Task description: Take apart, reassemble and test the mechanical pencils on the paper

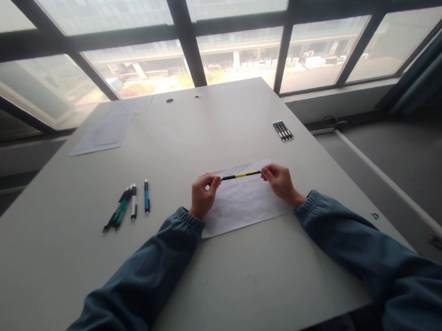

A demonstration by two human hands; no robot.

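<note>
A yellow and black pen (240, 175) is held level between my two hands, above a white sheet of paper (242, 204). My left hand (203, 192) pinches its left end between thumb and fingers. At the other end, my right hand (280, 183) grips the tip the same way. The paper lies under both hands and looks slightly creased, with faint marks on it. To the left of my left hand are a blue pen (146, 196), a white pen (133, 202) and green pens (122, 211) lying close together.
Several black and silver pens (283, 130) lie in a row near the right edge of the white table (204, 131). More paper sheets (104, 130) rest at the far left. Two round holes (169, 100) sit near the back edge, before large windows.
</note>
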